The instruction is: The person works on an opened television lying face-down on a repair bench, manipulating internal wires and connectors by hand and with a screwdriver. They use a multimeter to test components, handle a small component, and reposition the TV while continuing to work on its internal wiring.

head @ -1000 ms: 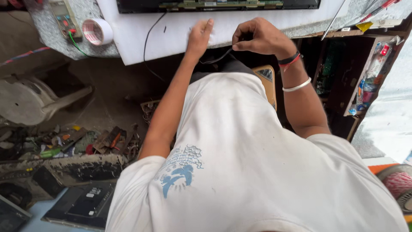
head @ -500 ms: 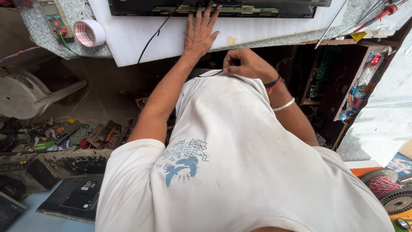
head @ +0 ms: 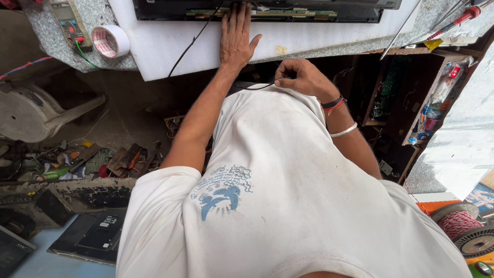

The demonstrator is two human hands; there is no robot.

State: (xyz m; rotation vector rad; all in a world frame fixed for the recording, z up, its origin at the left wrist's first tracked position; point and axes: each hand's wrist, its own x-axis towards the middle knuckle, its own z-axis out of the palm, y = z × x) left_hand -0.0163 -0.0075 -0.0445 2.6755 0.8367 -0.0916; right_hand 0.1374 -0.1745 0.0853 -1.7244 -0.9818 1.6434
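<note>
At top centre of the head view, the left hand lies flat, fingers spread, on the white foam sheet covering the grey stone table, fingertips touching the long black panel with its green circuit strip. Just below, the right hand has its grip pinching a thin black wire against the white shirt. A roll of white tape sits upper left.

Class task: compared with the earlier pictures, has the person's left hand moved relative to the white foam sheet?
Yes. The left hand has moved up across the white foam sheet, its fingertips now reaching the circuit strip.
</note>
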